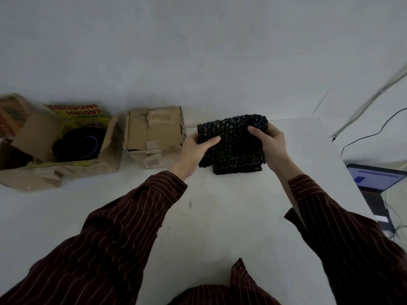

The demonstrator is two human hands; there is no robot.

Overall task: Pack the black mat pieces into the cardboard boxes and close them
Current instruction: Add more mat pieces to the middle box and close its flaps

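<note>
Both hands grip the black mat stack (233,144) between them: left hand (196,148) curls round its left edge, right hand (272,143) round its right, just right of the closed box (154,135).

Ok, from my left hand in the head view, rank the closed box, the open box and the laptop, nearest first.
1. Closed box, just left of the left hand.
2. Open box, farther left.
3. Laptop, far off to the right.
</note>
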